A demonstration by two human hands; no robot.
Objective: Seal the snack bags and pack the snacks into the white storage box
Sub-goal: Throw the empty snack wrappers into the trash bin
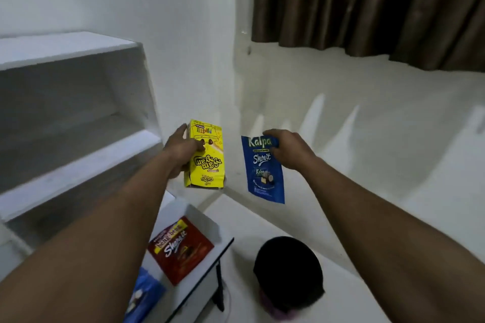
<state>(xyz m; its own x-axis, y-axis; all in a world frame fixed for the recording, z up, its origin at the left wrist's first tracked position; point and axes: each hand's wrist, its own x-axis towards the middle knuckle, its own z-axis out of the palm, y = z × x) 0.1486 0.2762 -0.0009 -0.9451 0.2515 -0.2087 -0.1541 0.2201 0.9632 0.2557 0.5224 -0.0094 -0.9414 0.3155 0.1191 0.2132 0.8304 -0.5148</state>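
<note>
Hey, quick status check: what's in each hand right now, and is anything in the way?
Left hand grips yellow snack box, upside down. Right hand pinches blue snack pouch by its top. Both held in the air; nothing blocking.

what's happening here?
A person holds two snacks up in the air. The left hand grips a yellow box, its print upside down. The right hand pinches the top of a blue bag, which hangs down. Below, a red bag and another blue pack lie on a white table. Neither held snack is packed yet; I can't make out a storage box for certain.
</note>
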